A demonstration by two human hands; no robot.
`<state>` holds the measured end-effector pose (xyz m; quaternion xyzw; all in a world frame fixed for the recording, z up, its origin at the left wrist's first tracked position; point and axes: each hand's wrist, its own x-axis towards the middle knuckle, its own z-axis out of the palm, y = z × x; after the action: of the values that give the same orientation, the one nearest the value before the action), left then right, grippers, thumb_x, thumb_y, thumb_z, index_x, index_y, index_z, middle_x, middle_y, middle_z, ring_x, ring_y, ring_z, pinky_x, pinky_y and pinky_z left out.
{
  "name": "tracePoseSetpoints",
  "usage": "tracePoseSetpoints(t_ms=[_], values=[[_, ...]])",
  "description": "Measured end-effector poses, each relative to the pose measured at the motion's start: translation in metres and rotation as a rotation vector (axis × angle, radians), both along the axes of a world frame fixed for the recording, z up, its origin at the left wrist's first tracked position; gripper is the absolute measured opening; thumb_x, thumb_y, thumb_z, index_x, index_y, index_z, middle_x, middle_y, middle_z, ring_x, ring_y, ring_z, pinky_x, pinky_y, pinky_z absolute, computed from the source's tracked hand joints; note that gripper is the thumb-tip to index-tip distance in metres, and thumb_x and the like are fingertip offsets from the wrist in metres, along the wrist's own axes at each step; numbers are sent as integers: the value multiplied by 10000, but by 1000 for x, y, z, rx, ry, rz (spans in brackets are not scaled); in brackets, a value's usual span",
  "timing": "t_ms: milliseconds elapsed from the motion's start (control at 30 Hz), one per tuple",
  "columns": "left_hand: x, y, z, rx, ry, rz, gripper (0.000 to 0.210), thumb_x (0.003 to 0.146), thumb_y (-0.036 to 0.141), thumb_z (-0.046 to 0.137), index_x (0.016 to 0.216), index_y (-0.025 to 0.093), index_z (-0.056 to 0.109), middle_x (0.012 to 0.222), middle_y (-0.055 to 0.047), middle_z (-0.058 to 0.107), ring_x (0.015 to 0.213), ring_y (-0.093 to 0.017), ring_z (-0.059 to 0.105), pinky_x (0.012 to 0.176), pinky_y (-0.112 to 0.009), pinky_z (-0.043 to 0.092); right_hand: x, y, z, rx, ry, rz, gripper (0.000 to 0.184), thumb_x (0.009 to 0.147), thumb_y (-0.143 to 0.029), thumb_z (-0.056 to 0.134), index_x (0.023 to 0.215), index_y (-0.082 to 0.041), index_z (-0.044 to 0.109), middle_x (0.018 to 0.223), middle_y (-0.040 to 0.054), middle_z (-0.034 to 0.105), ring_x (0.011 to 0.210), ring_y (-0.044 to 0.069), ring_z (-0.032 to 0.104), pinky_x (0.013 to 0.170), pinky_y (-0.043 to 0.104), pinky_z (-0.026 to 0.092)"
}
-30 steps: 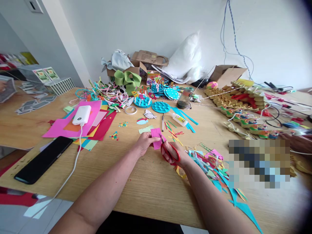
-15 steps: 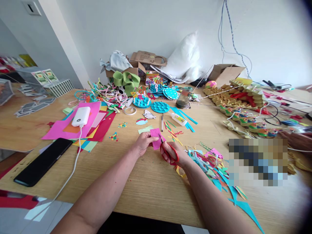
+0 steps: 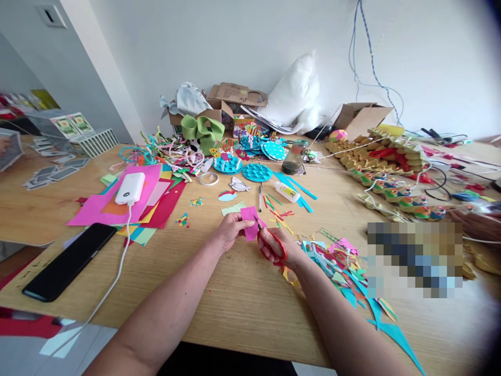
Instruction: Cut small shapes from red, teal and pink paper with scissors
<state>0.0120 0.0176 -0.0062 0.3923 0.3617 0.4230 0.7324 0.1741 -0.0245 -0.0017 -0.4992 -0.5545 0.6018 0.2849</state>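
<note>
Between thumb and fingers, my left hand (image 3: 231, 231) pinches a small piece of magenta paper (image 3: 248, 214) above the table. Drawn lines show faintly on it. My right hand (image 3: 285, 244) is wrapped round red-handled scissors (image 3: 282, 249), whose blades lie at the paper's right part. Just beyond my hands are a light green paper strip (image 3: 232, 208), a pen (image 3: 260, 198) and a glue bottle (image 3: 287, 191). A white paper fish (image 3: 239, 184) and a blue and red paper fish (image 3: 227, 195) lie a little farther off.
Paper scraps (image 3: 336, 266) are heaped right of my right forearm. A black phone (image 3: 70, 261), coloured sheets (image 3: 92, 208) and a white power bank (image 3: 130, 188) with its cable lie at left. Blue discs (image 3: 257, 172) and a glass jar (image 3: 294, 159) stand farther back. Another person's hand (image 3: 479, 224) shows at right.
My hands, the paper and the scissors stay almost in the same place. At the far left edge, a hand has come into view by the clear box.
</note>
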Motion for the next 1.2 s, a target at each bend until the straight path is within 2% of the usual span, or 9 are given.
tracePoseSetpoints(t_ms=[267, 667, 1200], values=[[0, -1, 2, -9, 20, 15, 315, 540, 329, 796, 751, 115, 701, 684, -42, 672, 595, -125, 569, 608, -252, 431, -1, -1, 3, -3, -27, -5, 593, 755, -738, 484, 638, -158, 527, 421, -32, 493, 296, 58, 398, 289, 161, 254], [-1, -2, 3, 21, 51, -1, 261, 536, 317, 786, 679, 124, 683, 635, -21, 644, 567, -118, 543, 608, -257, 418, -1, -2, 10, -2, -24, 45, 639, 706, -788, 481, 659, -153, 526, 456, -23, 510, 341, 64, 438, 324, 170, 291], [-2, -1, 2, 10, 33, -14, 267, 541, 314, 790, 702, 123, 698, 640, -26, 655, 561, -114, 543, 602, -251, 412, -3, -2, 9, -3, -52, 6, 622, 751, -771, 435, 625, -166, 509, 424, -35, 485, 303, 58, 396, 303, 170, 257]])
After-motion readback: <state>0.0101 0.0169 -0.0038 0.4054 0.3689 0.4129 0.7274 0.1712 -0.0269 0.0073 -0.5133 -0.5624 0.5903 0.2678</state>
